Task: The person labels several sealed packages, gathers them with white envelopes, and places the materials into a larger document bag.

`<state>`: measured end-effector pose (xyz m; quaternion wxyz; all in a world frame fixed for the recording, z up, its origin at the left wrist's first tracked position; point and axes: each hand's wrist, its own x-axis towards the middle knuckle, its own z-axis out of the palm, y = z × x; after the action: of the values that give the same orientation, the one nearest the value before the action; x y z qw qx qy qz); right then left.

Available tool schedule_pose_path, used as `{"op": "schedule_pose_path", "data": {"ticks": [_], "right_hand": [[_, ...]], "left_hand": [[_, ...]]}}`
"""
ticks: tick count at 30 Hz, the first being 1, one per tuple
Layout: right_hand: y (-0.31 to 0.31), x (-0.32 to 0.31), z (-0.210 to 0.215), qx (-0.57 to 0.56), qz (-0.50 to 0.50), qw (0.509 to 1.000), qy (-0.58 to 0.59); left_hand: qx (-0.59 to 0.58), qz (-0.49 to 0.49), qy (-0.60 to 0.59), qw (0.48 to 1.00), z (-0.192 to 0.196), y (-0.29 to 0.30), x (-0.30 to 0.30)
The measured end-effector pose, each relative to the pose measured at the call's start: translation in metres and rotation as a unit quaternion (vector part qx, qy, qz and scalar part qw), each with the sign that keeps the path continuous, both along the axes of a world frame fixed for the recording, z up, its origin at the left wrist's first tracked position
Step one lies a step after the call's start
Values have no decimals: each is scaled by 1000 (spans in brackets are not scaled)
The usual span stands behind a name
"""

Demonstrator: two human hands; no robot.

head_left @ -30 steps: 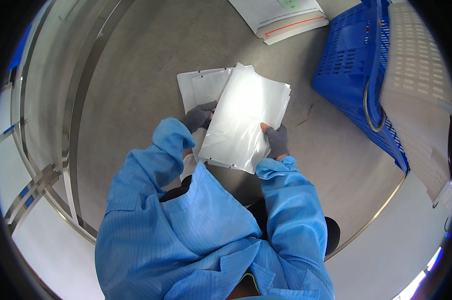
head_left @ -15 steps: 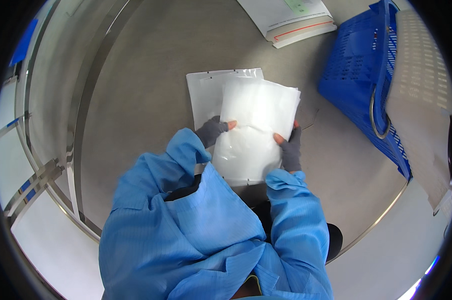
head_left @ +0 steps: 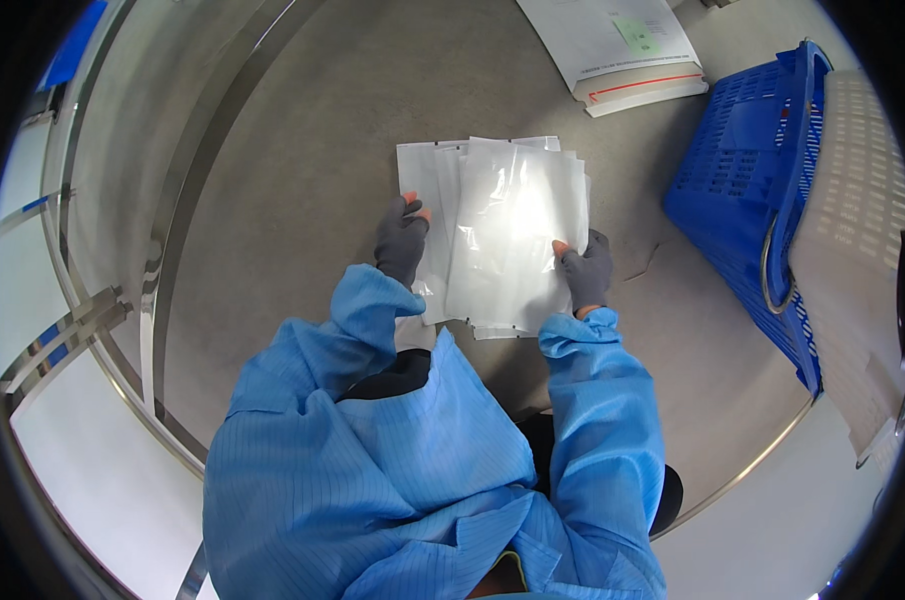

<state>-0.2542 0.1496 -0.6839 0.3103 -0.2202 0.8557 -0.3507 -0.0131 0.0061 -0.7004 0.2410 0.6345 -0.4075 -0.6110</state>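
Note:
A loose stack of translucent white plastic bags (head_left: pixel 518 230) lies on the grey table in front of me, edges unevenly overlapped. My left hand (head_left: pixel 403 235), in a grey fingerless glove, has its fingers curled at the left edge of the lower bags, fingertips close together on them. On the opposite side, my right hand (head_left: pixel 585 268), gloved the same way, pinches the right edge with the thumb on top and the other fingers hidden beneath.
A white cardboard envelope (head_left: pixel 613 50) with a red strip and a green label lies at the far right. A blue plastic basket (head_left: pixel 738 160) with a metal handle stands on the right, beside a whitish perforated basket (head_left: pixel 848 180). Metal rails (head_left: pixel 168 250) run along the left.
The upper bags have straightened and moved away from me, now lying more squarely over the lower ones. My left hand has shifted from the upper bags to the lower bags' left edge.

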Motion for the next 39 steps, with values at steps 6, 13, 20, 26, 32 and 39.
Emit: {"op": "schedule_pose_path", "data": {"ticks": [6, 13, 20, 26, 32, 39], "right_hand": [[-17, 12, 14, 16, -3, 999, -40], [-27, 17, 11, 38, 14, 995, -86], [-33, 42, 3, 94, 66, 992, 51], [-29, 49, 6, 80, 55, 995, -5], [-21, 38, 1, -30, 27, 966, -256], [0, 21, 5, -140, 43, 978, -148]], "left_hand": [[114, -5, 31, 993, 15, -15, -24], [-212, -82, -168, 959, 4, -21, 7], [228, 69, 46, 970, 12, -4, 33], [303, -25, 289, 908, -2, -7, 44], [293, -157, 216, 918, 24, -1, 17], [262, -194, 241, 914, 6, -6, 27]]}}
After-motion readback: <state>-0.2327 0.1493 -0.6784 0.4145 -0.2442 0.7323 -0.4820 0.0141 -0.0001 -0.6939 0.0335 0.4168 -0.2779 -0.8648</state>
